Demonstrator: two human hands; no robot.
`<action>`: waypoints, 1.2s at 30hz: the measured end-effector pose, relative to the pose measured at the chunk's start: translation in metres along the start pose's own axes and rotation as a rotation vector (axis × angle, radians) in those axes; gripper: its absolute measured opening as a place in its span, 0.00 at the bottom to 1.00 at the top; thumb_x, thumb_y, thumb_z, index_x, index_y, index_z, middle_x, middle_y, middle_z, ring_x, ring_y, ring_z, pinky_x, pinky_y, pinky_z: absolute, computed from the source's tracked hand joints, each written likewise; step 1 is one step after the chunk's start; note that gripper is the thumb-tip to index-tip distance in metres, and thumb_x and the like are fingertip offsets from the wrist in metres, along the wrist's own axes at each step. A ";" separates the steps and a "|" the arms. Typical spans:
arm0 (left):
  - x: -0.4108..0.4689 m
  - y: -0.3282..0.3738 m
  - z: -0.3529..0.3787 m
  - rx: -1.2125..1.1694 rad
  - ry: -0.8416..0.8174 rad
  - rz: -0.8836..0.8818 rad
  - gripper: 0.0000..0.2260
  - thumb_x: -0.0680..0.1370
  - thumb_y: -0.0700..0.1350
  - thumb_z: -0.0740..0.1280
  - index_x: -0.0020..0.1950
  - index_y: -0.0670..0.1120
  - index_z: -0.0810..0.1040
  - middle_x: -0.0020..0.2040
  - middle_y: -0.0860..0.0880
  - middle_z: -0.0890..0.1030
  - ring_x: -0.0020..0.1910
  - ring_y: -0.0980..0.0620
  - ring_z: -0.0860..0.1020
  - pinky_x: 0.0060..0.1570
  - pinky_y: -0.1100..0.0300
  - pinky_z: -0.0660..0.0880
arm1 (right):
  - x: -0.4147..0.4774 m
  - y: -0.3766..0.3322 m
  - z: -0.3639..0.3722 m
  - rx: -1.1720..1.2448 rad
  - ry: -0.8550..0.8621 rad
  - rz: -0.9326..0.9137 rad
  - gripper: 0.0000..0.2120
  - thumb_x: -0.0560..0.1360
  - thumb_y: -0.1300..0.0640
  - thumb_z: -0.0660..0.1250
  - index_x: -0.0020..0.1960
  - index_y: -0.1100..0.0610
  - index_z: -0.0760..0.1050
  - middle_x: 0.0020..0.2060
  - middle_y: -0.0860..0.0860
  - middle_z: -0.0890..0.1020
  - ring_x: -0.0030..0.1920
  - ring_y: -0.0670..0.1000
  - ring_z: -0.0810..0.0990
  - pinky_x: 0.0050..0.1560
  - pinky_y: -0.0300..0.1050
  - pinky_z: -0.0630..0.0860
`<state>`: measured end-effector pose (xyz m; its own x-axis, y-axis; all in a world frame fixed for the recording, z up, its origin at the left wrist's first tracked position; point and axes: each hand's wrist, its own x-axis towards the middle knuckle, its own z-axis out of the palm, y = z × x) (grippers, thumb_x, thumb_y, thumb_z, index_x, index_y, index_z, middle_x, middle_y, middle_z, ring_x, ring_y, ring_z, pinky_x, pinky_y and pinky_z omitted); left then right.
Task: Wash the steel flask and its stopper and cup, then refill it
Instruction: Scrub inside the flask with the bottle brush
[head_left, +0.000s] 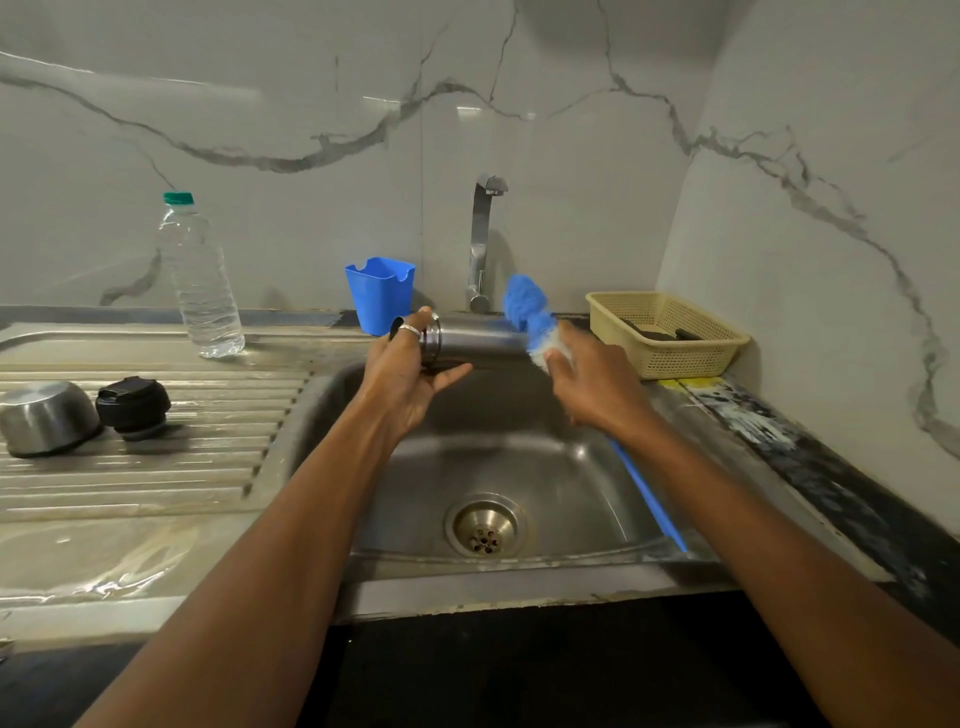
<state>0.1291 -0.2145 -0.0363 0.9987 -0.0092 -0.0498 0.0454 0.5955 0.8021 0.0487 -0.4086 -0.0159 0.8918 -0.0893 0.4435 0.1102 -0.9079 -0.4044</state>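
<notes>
Flask (480, 338) lies sideways, neck in left fingers (423, 315), base against right hand's (597, 384) brush (524, 304).

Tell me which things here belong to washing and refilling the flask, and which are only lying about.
Belongs to the job: steel flask, held by the left hand; blue brush in the right hand; steel cup and black stopper on the drainboard; tap; sink; water bottle, probably for the refill.

Lying about: blue plastic holder; beige basket with dark items inside.
</notes>
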 end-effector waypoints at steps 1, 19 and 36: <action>-0.001 -0.001 0.001 0.017 -0.011 -0.008 0.16 0.81 0.44 0.68 0.67 0.43 0.73 0.59 0.39 0.79 0.52 0.43 0.83 0.36 0.48 0.83 | -0.002 -0.004 0.003 0.012 -0.004 -0.011 0.21 0.84 0.55 0.59 0.75 0.59 0.68 0.61 0.64 0.81 0.60 0.64 0.79 0.56 0.52 0.73; 0.002 -0.003 -0.002 0.084 0.053 0.065 0.20 0.82 0.55 0.67 0.68 0.43 0.74 0.58 0.40 0.83 0.49 0.42 0.86 0.39 0.46 0.84 | -0.016 -0.031 0.002 0.059 -0.021 -0.193 0.16 0.84 0.54 0.60 0.70 0.56 0.71 0.51 0.60 0.83 0.49 0.59 0.82 0.46 0.48 0.74; 0.002 0.005 -0.010 0.040 0.130 0.071 0.12 0.82 0.60 0.64 0.56 0.52 0.75 0.58 0.44 0.83 0.49 0.42 0.86 0.41 0.42 0.83 | -0.022 -0.030 0.000 -0.394 0.049 -0.364 0.30 0.81 0.54 0.59 0.81 0.41 0.56 0.51 0.56 0.79 0.45 0.58 0.80 0.39 0.49 0.72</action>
<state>0.1308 -0.2034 -0.0384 0.9882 0.1378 -0.0663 -0.0222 0.5582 0.8294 0.0257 -0.3794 -0.0136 0.8043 0.2494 0.5393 0.2272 -0.9678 0.1087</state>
